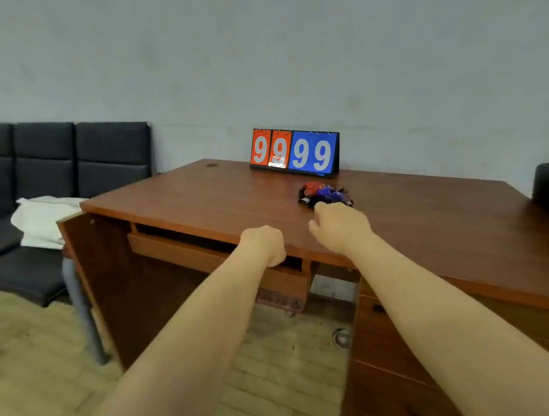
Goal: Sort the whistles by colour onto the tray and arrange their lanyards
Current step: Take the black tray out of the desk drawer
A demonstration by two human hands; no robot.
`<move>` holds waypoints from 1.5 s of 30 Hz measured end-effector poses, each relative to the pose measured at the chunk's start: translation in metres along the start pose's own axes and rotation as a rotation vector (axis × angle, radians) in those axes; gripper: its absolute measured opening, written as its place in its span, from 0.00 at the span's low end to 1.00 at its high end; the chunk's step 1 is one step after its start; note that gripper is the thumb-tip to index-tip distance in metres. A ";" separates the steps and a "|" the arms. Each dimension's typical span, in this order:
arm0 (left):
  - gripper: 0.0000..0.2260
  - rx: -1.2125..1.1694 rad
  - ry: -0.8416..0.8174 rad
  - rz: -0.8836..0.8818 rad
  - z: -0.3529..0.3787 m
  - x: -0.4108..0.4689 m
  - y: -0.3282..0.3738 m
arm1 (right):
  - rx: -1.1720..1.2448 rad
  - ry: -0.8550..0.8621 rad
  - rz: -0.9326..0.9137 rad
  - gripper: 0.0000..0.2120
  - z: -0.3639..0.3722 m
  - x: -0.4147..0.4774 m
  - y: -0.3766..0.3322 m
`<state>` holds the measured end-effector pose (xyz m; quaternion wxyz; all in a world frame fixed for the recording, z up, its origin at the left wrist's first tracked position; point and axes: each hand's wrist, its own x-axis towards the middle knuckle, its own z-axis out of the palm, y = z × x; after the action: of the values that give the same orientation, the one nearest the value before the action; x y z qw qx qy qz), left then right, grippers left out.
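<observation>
While left hand [264,245] sits clenched, right hand [341,225] hovers at 6 o'clock of whistle pile [325,194], grip unclear; glossy tangle runs 9-to-3.

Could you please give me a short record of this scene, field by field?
surface: wooden desk
whistles: red and blue, in one unsorted pile on the desk
lanyards: dark, tangled in the pile
right hand: reaches the pile's near edge, grip hidden
left hand: fingers curled at the desk's front edge, contents hidden
behind: scoreboard showing 9 9 9 9
</observation>
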<state>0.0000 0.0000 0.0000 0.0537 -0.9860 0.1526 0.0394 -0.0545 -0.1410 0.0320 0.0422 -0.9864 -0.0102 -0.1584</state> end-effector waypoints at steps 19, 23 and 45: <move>0.33 0.048 -0.066 -0.008 0.099 0.021 -0.025 | 0.071 -0.452 -0.005 0.31 0.128 -0.015 -0.041; 0.25 -0.039 0.016 0.023 0.092 0.019 -0.026 | 0.071 -0.307 -0.036 0.19 0.130 -0.025 -0.043; 0.29 -0.089 0.092 -0.287 0.131 -0.049 -0.107 | 0.190 -0.121 -0.162 0.18 0.131 -0.056 -0.132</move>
<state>-0.0223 0.1310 -0.1149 0.0077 -0.9999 0.0107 -0.0074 -0.0710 0.0012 -0.0986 0.1220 -0.9817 -0.1072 -0.0998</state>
